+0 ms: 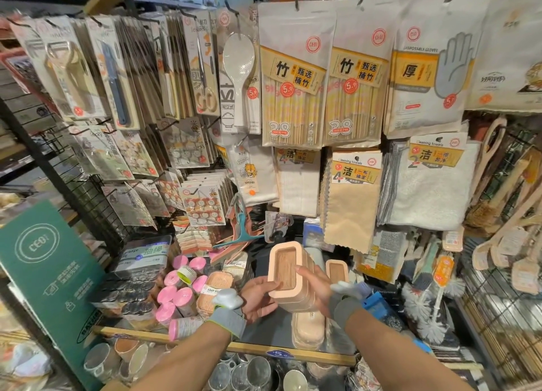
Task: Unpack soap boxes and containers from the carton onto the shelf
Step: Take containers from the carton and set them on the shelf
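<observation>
2 hands [259,298] [315,285], 1 soap box stack [289,261], 2 chopstick packs [293,76] [356,76], 1 rice paddle [239,68]

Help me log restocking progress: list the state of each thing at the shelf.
Stack: held on edge above the shelf.
Left hand: grips the stack's left side.
Right hand: grips the stack's right side.
Lone container: stands on edge behind the right hand.
Flat containers: lie on the shelf under the stack.
Soap box: lies flat, left of the hands.
Pink rolls: some upright, one toppled.
</observation>
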The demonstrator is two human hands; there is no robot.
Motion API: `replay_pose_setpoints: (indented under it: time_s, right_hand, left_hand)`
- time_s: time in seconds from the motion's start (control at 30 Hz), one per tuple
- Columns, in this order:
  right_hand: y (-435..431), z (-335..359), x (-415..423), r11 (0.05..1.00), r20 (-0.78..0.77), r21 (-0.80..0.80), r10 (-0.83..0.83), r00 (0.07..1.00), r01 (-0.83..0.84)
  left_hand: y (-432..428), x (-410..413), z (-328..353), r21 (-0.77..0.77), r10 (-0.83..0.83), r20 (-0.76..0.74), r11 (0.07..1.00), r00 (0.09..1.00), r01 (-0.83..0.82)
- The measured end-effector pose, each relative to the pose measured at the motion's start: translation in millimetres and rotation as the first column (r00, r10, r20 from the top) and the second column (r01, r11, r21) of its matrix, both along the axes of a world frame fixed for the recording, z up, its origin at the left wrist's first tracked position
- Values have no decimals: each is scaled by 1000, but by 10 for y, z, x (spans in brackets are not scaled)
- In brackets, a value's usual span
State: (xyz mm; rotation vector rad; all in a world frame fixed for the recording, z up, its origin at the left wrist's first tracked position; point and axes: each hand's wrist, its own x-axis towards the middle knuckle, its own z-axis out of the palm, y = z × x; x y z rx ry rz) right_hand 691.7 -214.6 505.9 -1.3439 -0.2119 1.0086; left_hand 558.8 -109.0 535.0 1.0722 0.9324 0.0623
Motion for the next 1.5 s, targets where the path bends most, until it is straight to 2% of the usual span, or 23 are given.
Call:
replay_pose_setpoints:
  time_s: [0.17,0.3,0.4,0.57,0.77,0.93,1.0,1.13,1.3,1.37,1.5]
  right_hand:
    - [28,35,-54,985,-166,54,-153,974,164]
    - [-26,84,-95,990,-216,129,-34,976,63]
    - [-49,49,-37,991,-233,115,-42,972,70]
    - [-103,47,81,997,-148,37,-56,987,62]
    - [-145,117,165,996,-48,-79,31,998,-35]
    - [-223,78,285,978,-8,-154,142,990,-141]
    - [-263,62,383,972,-11,-198,125,992,-125]
    - [-363,155,465,981,-82,-184,39,996,-53]
    - [-509,246,648,983,-98,-169,-91,991,74]
    - [-531,238,717,974,-82,-211,-97,992,78]
    - [-634,125,946,961,-143,-271,-106,984,64]
  left_hand:
    - [44,19,26,-9,15,-7,1000,1000,-15]
    - [14,44,-70,-82,-79,-26,994,997,77]
    - [0,100,-130,-117,-80,-32,990,996,76]
    - [-17,203,-158,-59,-42,-36,997,998,40]
    - [-26,300,-186,-34,17,-16,999,1000,-18]
    - [-26,438,-217,-2,-39,-35,999,999,39]
    - [-54,515,-234,-1,-73,-46,997,996,73]
    - [-158,688,-234,-6,-133,-89,991,987,133]
    - [-319,901,-241,-46,-126,-78,991,989,122]
    - [-350,935,-249,-32,-106,-75,994,992,104]
    - [-432,1115,-313,-40,-115,-70,993,991,112]
